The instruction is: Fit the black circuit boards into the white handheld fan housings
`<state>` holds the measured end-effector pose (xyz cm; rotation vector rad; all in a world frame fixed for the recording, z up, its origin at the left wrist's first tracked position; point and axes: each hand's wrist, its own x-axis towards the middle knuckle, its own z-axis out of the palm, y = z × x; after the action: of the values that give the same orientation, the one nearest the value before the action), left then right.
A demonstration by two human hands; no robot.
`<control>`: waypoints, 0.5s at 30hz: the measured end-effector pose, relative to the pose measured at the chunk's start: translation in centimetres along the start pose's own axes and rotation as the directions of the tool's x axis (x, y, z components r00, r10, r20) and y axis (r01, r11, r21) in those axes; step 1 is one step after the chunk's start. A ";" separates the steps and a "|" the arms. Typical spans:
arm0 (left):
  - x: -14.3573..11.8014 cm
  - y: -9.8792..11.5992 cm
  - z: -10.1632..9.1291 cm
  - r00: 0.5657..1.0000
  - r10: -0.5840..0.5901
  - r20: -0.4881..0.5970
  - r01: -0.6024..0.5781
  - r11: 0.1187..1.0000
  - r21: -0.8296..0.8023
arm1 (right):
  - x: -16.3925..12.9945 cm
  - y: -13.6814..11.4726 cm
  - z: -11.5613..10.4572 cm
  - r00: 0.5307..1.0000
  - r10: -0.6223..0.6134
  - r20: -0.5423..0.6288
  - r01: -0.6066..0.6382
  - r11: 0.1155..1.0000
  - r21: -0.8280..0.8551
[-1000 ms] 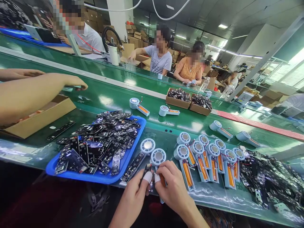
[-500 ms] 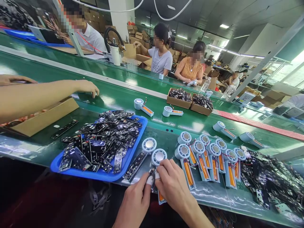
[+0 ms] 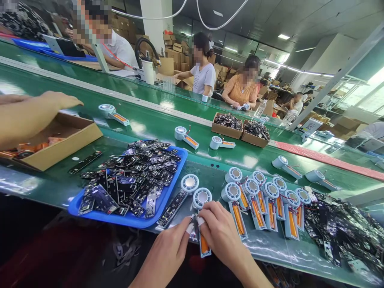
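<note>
Low in the middle, my left hand (image 3: 169, 244) pinches a small dark circuit board (image 3: 193, 218), seen nearly edge-on. My right hand (image 3: 220, 228) is closed beside it, thumb and fingers meeting at the board; whatever lies between them is hidden. White coverings wrap some fingertips. Beneath my hands lies a light blue handheld fan part (image 3: 202, 198) with a round head and an orange-filled handle, partly covered by my right hand. Left of it, another round head (image 3: 190, 183) adjoins a long circuit board (image 3: 172, 209).
A blue tray (image 3: 135, 222) heaped with circuit boards stands left; several fan parts (image 3: 251, 186) and a pile of boards (image 3: 345, 228) lie right. More fan parts (image 3: 186, 136) sit on the green belt. A co-worker's arm (image 3: 33, 116) reaches over a cardboard box (image 3: 66, 150).
The co-worker's arm at left has drawn back, and another fan part now shows on the belt there. My hands stay close together, shifted slightly, with more of the orange handle showing.
</note>
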<state>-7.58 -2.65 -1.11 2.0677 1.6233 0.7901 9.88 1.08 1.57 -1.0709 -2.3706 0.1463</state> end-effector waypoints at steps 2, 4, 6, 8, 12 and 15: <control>0.1 -0.2 -0.3 1.000 0.006 0.020 -0.005 0.998 -0.056 | -0.1 0.2 0.1 1.000 0.018 -0.007 -0.017 0.999 0.045; 0.1 -0.4 -0.5 0.999 0.013 0.032 -0.009 0.993 -0.114 | -0.1 0.4 0.1 0.999 0.040 -0.006 -0.039 0.994 0.103; 0.1 -0.5 -0.6 0.999 0.013 0.033 -0.008 0.990 -0.141 | 0.0 0.6 -0.1 0.999 0.037 0.022 -0.039 0.989 0.146; 0.0 -0.7 -0.8 0.999 0.006 0.040 0.000 0.988 -0.152 | 0.1 0.8 -0.4 0.998 0.012 0.060 -0.022 0.986 0.164; 0.2 -0.6 -1.1 0.998 0.000 0.065 0.013 0.981 -0.192 | 0.4 1.0 -0.3 0.999 -0.003 0.054 -0.007 0.983 0.184; 0.6 -0.2 -1.4 0.997 -0.013 0.074 0.029 0.976 -0.215 | 0.5 0.9 -0.1 0.999 0.032 0.042 -0.040 0.977 0.211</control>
<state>-8.55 -2.07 -0.09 1.9019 1.4498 0.8351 10.25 2.03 1.60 -1.0170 -2.3084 0.4266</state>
